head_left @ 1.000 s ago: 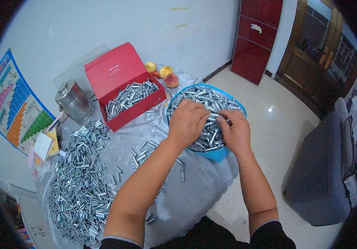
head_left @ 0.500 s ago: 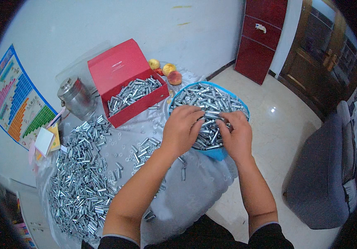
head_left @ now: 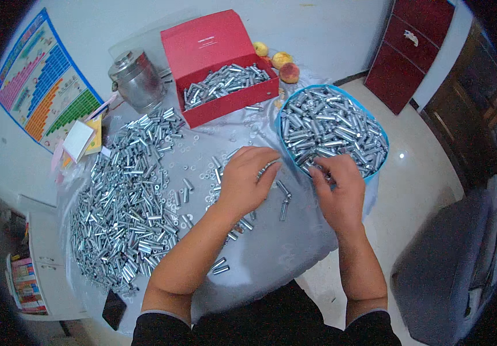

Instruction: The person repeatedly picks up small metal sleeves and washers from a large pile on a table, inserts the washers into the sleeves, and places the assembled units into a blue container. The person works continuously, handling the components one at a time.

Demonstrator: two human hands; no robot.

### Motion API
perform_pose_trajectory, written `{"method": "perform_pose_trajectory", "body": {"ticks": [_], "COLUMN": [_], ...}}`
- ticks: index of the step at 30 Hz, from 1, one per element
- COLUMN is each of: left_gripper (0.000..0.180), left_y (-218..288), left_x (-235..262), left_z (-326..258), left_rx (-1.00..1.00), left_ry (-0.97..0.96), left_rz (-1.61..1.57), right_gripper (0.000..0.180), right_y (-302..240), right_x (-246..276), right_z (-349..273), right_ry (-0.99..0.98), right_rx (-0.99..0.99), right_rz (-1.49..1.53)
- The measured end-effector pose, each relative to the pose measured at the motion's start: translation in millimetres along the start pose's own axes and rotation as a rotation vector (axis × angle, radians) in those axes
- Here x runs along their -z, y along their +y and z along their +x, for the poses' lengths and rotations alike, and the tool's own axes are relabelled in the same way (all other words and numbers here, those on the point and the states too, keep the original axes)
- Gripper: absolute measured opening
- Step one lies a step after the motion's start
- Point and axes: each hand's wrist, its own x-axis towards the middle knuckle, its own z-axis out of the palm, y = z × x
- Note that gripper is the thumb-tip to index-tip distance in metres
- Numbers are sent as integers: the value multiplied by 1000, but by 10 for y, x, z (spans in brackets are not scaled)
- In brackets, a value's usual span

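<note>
A blue-rimmed basket (head_left: pixel 285 140) stands on the right side of the table, heaped with silvery metal sleeves (head_left: pixel 332 127). At its near rim is my right hand (head_left: pixel 344 193), fingers bent toward the thumb; a glint of metal shows beneath them, but its shape is unclear. My left hand (head_left: pixel 245 181) is curled above the cloth, left of the basket. Small shiny bits show between its thumb and fingers, too small to name. A few loose sleeves (head_left: pixel 285 206) lie between my hands, and several more, with pale washers, lie partly hidden behind my left hand and forearm.
A large pile of metal sleeves (head_left: pixel 127 213) covers the table's left. Behind stand an open red box (head_left: pixel 234 95) holding more sleeves, a metal canister (head_left: pixel 139 83) and several fruits (head_left: pixel 289 72). A dark phone (head_left: pixel 114 309) lies at the near left edge; a grey sofa (head_left: pixel 439 277) stands right.
Both my hands have drawn back from the middle of the basket; the left is now over the cloth, the right at the near rim. The view has shifted, showing more of the near table.
</note>
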Motion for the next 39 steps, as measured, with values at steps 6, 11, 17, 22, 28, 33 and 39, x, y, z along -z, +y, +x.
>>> {"method": "perform_pose_trajectory", "body": {"ticks": [6, 11, 17, 22, 28, 33, 39], "left_gripper": [19, 20, 18, 16, 17, 17, 18], "left_y": [-104, -142, -143, -190, -266, -386, -357], "left_x": [296, 544, 780, 892, 915, 790, 679], "left_z": [-380, -628, -901, -1099, -1223, -1179, -1096], "left_rx": [180, 294, 401, 428, 446, 319, 347], "left_ry": [25, 57, 97, 144, 112, -153, -213], "left_rz": [-4, 16, 40, 49, 72, 210, 338], "right_gripper": [17, 17, 17, 15, 14, 15, 15], "right_y": [-77, -120, -167, -246, -214, -232, -262], "right_x": [-339, -551, -742, -952, -1208, -1319, -1287], "right_z": [-163, -239, -264, -295, -348, -244, -235], "right_ry": [-73, -133, -202, -315, -444, -594, -676], "right_rx": [101, 142, 119, 160, 195, 233, 228], "right_rz": [90, 94, 135, 105, 38, -61, -128]}}
